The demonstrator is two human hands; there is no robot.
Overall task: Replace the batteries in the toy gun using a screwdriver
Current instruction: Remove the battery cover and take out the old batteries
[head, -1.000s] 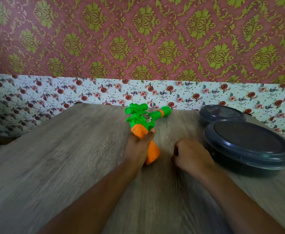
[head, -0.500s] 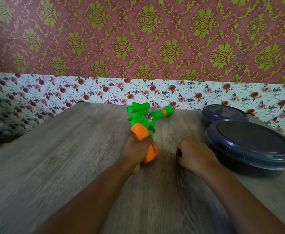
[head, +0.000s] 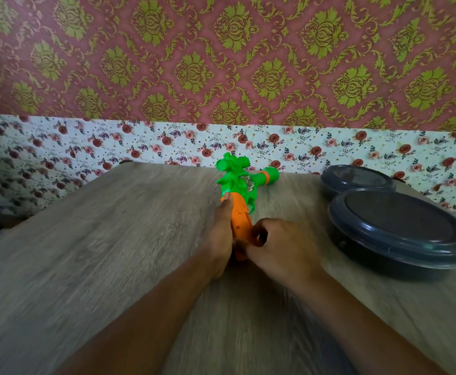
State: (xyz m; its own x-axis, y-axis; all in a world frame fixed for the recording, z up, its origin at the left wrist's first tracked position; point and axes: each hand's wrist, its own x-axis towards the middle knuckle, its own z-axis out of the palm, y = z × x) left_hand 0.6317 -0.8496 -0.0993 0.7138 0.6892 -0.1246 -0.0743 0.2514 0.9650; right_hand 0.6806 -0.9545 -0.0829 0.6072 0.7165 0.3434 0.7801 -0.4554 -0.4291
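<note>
Patterned wallpaper, red-gold above and floral below, backs a wood-grain desk [head: 91, 253]. Toy gun [head: 241, 185] lies near centre, green barrel pointing to 1 o'clock, orange grip toward the person. Left hand [head: 221, 236] lies along the grip's left side, thumb up on the orange part, fingers hidden behind it, so a full grasp cannot be confirmed. Right hand [head: 278, 247] has fingers curled against the butt of the grip, pinching it. Two dark lidded containers [head: 400, 228] sit at 3 o'clock, just beside the right hand. No screwdriver or batteries in view.

Risks, judged: gun may twist or slide on the smooth desk if only the butt is held; right elbow could knock the near container. Frame is motion-blurred.

No brand, label or legible writing; silver patch on the green body is unreadable.
</note>
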